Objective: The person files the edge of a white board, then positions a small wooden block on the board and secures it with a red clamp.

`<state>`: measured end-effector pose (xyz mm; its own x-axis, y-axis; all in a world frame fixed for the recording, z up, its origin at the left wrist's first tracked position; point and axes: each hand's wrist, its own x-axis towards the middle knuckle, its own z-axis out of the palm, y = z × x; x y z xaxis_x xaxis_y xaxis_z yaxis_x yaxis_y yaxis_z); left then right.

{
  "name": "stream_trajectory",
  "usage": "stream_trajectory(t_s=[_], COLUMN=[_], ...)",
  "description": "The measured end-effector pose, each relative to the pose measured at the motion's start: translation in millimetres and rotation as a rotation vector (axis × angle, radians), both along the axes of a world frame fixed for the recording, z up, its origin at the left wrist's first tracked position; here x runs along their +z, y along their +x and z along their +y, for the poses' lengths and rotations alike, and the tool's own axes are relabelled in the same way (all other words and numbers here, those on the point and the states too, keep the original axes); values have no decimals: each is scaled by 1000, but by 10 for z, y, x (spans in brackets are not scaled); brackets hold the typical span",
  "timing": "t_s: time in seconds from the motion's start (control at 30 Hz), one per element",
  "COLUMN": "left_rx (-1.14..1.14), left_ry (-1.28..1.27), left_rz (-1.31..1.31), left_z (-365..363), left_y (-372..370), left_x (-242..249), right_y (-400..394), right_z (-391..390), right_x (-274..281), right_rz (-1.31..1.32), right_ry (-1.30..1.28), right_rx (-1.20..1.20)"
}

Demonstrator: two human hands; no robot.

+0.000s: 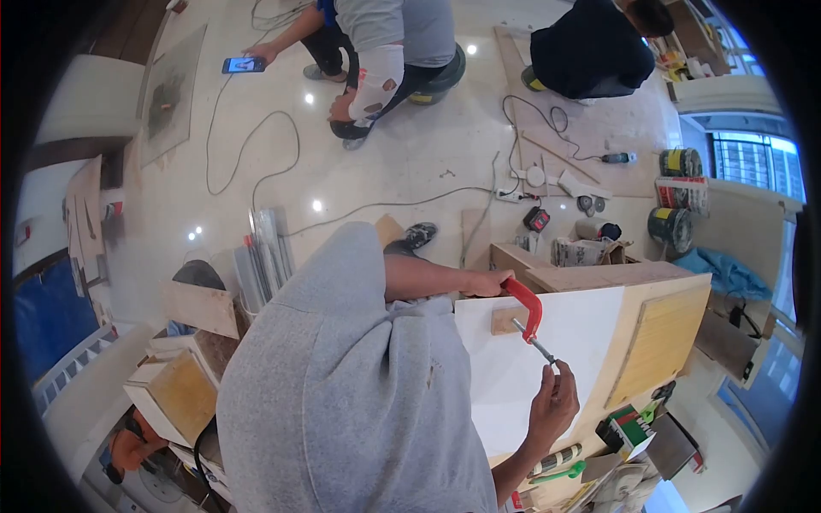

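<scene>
A red C-clamp straddles the edge of a white panel, its long threaded screw pointing down and out. My left hand is closed around the clamp's red frame at the panel's edge. At the screw's outer end, the fingers of my right hand pinch the handle. A small wooden block lies against the panel beside the clamp, near the screw tip. The panel tops a wooden carcass, with a yellowish board lying on its far end.
One person sits on a bucket with a phone; another in dark clothes crouches farther right. Cables cross the floor near an angle grinder and a battery pack. Metal strips stand left, and a box sits beyond my right hand.
</scene>
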<state>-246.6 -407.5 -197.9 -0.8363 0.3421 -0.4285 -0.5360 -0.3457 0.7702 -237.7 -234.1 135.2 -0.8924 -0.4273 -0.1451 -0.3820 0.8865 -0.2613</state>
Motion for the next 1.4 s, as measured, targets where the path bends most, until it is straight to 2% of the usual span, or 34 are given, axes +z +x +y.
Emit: stream_trajectory(t_s=[0.1,0.2,0.3,0.4,0.5,0.6,0.7,0.83,0.93,1.0,1.23,1.27,1.33,1.4], left_rx=[4,-5,-6,15,22,67,83,52,12,98,1,-15,-4,-2], left_ry=[-11,-32,-32,-21,-10,25,32,15,-43,103,6,-35,47,79], left_rz=[16,24,33,59,69,66,68,23,129,284,6,7,-27,-46], left_z=[13,23,15,53,86,101,126,109,17,12,-7,-27,-61,-95], left_y=[7,12,11,9,5,26,24,17,48,128,18,25,62,42], left_x=[-9,-33,-22,-71,-147,-167,-213,-198,-124,-207,-65,-45,48,108], right_y=[-70,-36,25,39,35,38,42,18,6,-44,-176,-197,-209,-204], right_z=[18,-134,-284,-327,-115,11,-34,15,-34,-36,-257,-285,-352,-359], right_x=[-122,-67,-47,52,-18,28,106,29,-65,-122,-207,-221,-218,-215], right_rz=[151,11,-17,-182,-30,56,-20,26,98,198,105,61,-28,-127], right_ry=[1,-105,-204,-202,-97,65,109,125,87,62,55,13,-77,-189], right_rx=[67,-191,-336,-408,-35,215,254,277,297,323,13,-103,-320,-433])
